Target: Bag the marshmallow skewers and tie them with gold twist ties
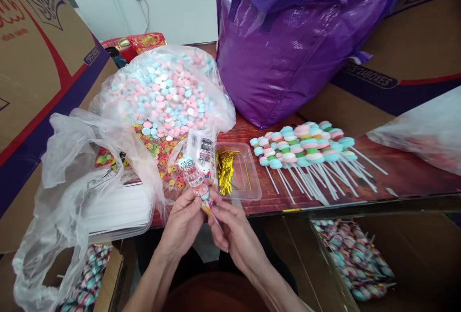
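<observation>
Head view, looking down over the near edge of the surface (406,173): both hands meet just in front of it, over the lap. The left hand (183,223) and the right hand (234,235) each pinch the lower end of a sleeved candy skewer (192,177). The fingers (192,201) are clenched around it where the printed sleeve narrows below the last sweet. The skewer tilts up and away to the left, its top end over the surface edge. Held so, I'd say, the neck of the sleeve sits right under the eyes and between both thumbs.

A clear tray (248,177) lies just beyond the hands, with gold twist ties (225,168) heaped at its left side, the side nearest the fingers, likely for a short reach. A pack of printed sleeves (203,151) leans beside it.

To the right, bare candy skewers (306,146) lie in a fanned row. Their sweets point away and their sticks point toward the person, which probably makes each one easy to pick up by the stick.

Behind the tray sits an open bag of pastel sweets (169,91), with a purple bag (295,48) to its right. Below the surface edge on the right, a cardboard box (425,264) holds sleeved skewers (355,259). Being low and close, it seems a handy place to drop things.
</observation>
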### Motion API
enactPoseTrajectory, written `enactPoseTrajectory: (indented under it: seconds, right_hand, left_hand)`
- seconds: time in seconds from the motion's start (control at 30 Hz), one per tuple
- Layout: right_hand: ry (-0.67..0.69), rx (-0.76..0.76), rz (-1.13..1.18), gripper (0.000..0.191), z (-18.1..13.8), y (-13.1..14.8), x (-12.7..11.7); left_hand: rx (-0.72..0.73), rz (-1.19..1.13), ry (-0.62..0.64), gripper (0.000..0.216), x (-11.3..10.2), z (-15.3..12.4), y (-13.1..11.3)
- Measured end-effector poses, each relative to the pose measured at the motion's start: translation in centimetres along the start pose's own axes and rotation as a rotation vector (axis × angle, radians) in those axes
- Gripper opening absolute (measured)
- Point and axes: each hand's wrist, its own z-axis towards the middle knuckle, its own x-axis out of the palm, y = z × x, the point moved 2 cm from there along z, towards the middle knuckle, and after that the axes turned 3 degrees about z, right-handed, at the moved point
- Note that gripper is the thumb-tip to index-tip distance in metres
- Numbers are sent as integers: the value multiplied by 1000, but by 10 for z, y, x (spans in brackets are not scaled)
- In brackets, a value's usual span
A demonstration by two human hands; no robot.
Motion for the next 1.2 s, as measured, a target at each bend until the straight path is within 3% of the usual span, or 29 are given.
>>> enactPoseTrajectory:
  seconds: [0.13,0.3,0.43,0.53,0.7,0.8,0.9,1.03,1.2]
  right_hand:
    - [36,-77,-416,38,-6,4,-17]
    - [-175,-230,-706,33,0,21,-46]
    - [-140,-286,-902,27,16,42,-46]
    - [-236,-429,-1074,25,23,62,-45]
    - [-219,-479,-1265,34,32,86,-46]
    - [-408,-576,-1387,26,51,103,-41]
    - [-552,-549,-1613,23,84,113,-33]
    - [-553,-495,-1674,24,121,116,-27]
    - [-561,-488,-1603,26,130,115,-31]
  left_hand:
    - [-19,-120,-67,18,-4,6,-3]
    - [32,-202,-159,22,-7,16,-10]
    - [-9,-147,-125,13,-8,19,-13]
    - [17,-156,-120,14,-9,19,-13]
    - [46,-153,-117,22,-11,21,-15]
    - [25,-172,-133,25,-10,23,-14]
    - [27,-151,-157,29,-9,23,-11]
    - [46,-124,-187,31,-12,23,-7]
    - [57,-113,-217,36,-17,26,-7]
